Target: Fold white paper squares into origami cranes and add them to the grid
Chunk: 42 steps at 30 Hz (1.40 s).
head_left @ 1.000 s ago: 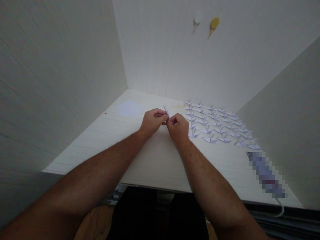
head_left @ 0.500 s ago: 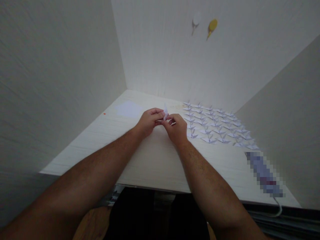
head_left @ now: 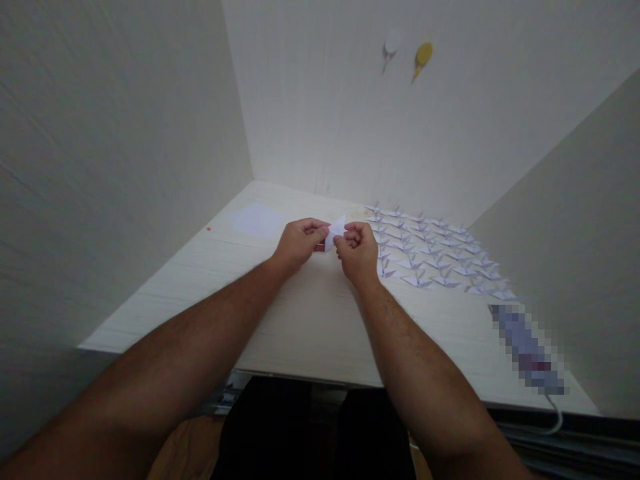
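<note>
A small piece of folded white paper is held up between both hands over the middle of the table. My left hand pinches its left side between thumb and fingers. My right hand grips the right side, thumb in front and fingers curled. Fingers cover part of the paper, so its full fold cannot be made out. Just right of my right hand stand rows of white origami cranes. Left of my left hand lie flat white paper sheets.
The white table is boxed in by walls on three sides. A blurred-out device with a white cable lies at the right front. A small orange dot is at the left edge. White and yellow hooks are on the back wall.
The folded paper has turned and now shows a wider face, where it was a narrow upright shape. My right hand has moved slightly right, away from my left.
</note>
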Tool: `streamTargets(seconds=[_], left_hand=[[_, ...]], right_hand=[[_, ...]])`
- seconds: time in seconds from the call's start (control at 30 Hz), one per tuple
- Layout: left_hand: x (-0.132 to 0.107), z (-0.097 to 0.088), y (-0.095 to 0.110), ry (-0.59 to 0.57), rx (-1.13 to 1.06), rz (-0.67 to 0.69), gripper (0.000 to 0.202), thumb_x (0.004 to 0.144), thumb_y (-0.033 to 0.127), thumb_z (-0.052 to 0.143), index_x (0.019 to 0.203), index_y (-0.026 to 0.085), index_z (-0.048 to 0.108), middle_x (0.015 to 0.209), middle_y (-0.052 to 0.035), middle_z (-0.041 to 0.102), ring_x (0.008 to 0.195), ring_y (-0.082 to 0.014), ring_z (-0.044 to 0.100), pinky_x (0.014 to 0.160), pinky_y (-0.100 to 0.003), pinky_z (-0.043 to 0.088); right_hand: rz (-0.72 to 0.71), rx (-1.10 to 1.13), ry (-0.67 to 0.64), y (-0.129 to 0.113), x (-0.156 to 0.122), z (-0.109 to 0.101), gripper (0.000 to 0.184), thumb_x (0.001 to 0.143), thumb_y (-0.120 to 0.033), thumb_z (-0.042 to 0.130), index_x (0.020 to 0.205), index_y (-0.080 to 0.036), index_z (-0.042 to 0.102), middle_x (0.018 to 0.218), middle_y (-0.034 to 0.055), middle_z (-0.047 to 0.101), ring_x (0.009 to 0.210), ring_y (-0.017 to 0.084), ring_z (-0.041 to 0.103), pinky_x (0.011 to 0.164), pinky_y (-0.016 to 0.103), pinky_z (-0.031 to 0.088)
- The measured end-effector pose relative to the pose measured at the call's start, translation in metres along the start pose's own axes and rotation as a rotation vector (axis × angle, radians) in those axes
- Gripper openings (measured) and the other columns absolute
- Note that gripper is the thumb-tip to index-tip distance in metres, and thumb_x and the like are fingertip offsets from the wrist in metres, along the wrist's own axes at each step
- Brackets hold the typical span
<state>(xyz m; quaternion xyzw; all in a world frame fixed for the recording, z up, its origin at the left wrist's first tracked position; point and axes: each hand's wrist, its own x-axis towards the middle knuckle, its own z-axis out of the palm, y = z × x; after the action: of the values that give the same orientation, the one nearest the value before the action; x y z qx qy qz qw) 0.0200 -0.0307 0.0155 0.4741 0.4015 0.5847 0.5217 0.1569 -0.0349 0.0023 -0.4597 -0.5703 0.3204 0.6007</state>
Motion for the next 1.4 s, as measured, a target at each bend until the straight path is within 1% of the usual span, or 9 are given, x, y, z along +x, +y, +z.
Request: streamTargets(seconds=[0.1, 0.27, 0.43, 0.6, 0.8, 0.93, 1.1, 1.27, 1.4], left_hand=[[0.0, 0.0, 0.002, 0.009, 0.113, 0.07, 0.028, 0.066, 0.026, 0.077, 0.09, 0.013, 0.07, 0.068, -0.002, 0.068, 0.06, -0.012, 0.062, 0.063, -0.027, 0.053], [0.002, -0.003, 0.002, -0.011, 0.184, 0.182, 0.027, 0.062, 0.017, 0.076, 0.088, 0.016, 0.068, 0.068, 0.001, 0.067, 0.059, -0.0099, 0.06, 0.058, -0.022, 0.048], [0.003, -0.003, 0.0, -0.04, 0.129, 0.196, 0.026, 0.061, 0.015, 0.075, 0.086, 0.016, 0.067, 0.07, 0.002, 0.064, 0.059, -0.009, 0.06, 0.059, -0.022, 0.048], [0.003, -0.004, -0.002, -0.051, 0.128, 0.206, 0.026, 0.06, 0.015, 0.076, 0.085, 0.015, 0.069, 0.072, 0.0004, 0.066, 0.06, -0.0092, 0.06, 0.058, -0.022, 0.049], [-0.001, -0.001, 0.002, -0.029, 0.183, 0.161, 0.01, 0.064, 0.014, 0.071, 0.073, 0.014, 0.067, 0.06, -0.0001, 0.065, 0.052, -0.0102, 0.059, 0.052, -0.023, 0.048], [-0.001, 0.0, 0.003, -0.001, 0.163, 0.163, 0.01, 0.062, 0.013, 0.071, 0.071, 0.014, 0.067, 0.06, 0.0005, 0.064, 0.053, -0.0094, 0.058, 0.053, -0.022, 0.05], [-0.001, -0.001, 0.004, -0.033, 0.16, 0.138, 0.013, 0.059, 0.011, 0.069, 0.072, 0.014, 0.067, 0.062, 0.0005, 0.064, 0.051, -0.009, 0.057, 0.049, -0.022, 0.048], [-0.001, -0.002, 0.003, -0.007, 0.069, 0.066, 0.012, 0.056, 0.012, 0.07, 0.067, 0.015, 0.065, 0.055, 0.0019, 0.061, 0.047, -0.0091, 0.055, 0.047, -0.022, 0.047], [-0.001, -0.001, 0.005, -0.002, 0.012, 0.004, 0.013, 0.054, 0.012, 0.07, 0.065, 0.015, 0.063, 0.056, 0.0018, 0.061, 0.048, -0.0093, 0.056, 0.049, -0.022, 0.047]], right_hand=[[-0.014, -0.001, 0.022, 0.0, 0.0, 0.0, 0.026, 0.073, -0.029, 0.066, 0.092, -0.023, 0.05, 0.068, -0.0073, 0.053, 0.056, 0.009, 0.052, 0.052, 0.021, 0.042], [-0.029, 0.011, -0.019, -0.002, -0.001, 0.0, 0.018, 0.073, -0.028, 0.065, 0.087, -0.021, 0.056, 0.067, -0.0063, 0.053, 0.053, 0.008, 0.05, 0.05, 0.022, 0.041], [0.035, 0.06, -0.064, -0.002, 0.001, 0.0, 0.027, 0.071, -0.03, 0.065, 0.095, -0.021, 0.059, 0.066, -0.0064, 0.055, 0.051, 0.009, 0.051, 0.046, 0.022, 0.042], [0.112, 0.108, -0.14, -0.003, 0.002, -0.001, 0.022, 0.069, -0.032, 0.065, 0.086, -0.022, 0.054, 0.064, -0.0056, 0.06, 0.051, 0.01, 0.055, 0.047, 0.022, 0.046], [0.052, 0.026, -0.142, -0.007, -0.001, -0.004, 0.013, 0.072, -0.028, 0.063, 0.081, -0.021, 0.057, 0.058, -0.0051, 0.059, 0.049, 0.01, 0.054, 0.046, 0.021, 0.043], [0.021, 0.016, -0.184, -0.005, 0.001, -0.007, 0.013, 0.072, -0.025, 0.061, 0.084, -0.022, 0.059, 0.061, -0.0059, 0.058, 0.052, 0.011, 0.059, 0.049, 0.022, 0.045], [0.004, 0.045, -0.178, -0.005, 0.002, -0.009, 0.011, 0.07, -0.022, 0.06, 0.081, -0.022, 0.06, 0.056, -0.0078, 0.054, 0.048, 0.011, 0.058, 0.045, 0.021, 0.043], [0.029, 0.073, -0.193, -0.008, 0.002, -0.01, 0.009, 0.07, -0.022, 0.062, 0.078, -0.021, 0.064, 0.051, -0.007, 0.057, 0.045, 0.01, 0.056, 0.046, 0.021, 0.044], [0.068, 0.139, -0.194, -0.008, 0.003, -0.01, 0.005, 0.068, -0.022, 0.064, 0.072, -0.02, 0.065, 0.049, -0.0051, 0.06, 0.045, 0.011, 0.056, 0.048, 0.023, 0.045]])
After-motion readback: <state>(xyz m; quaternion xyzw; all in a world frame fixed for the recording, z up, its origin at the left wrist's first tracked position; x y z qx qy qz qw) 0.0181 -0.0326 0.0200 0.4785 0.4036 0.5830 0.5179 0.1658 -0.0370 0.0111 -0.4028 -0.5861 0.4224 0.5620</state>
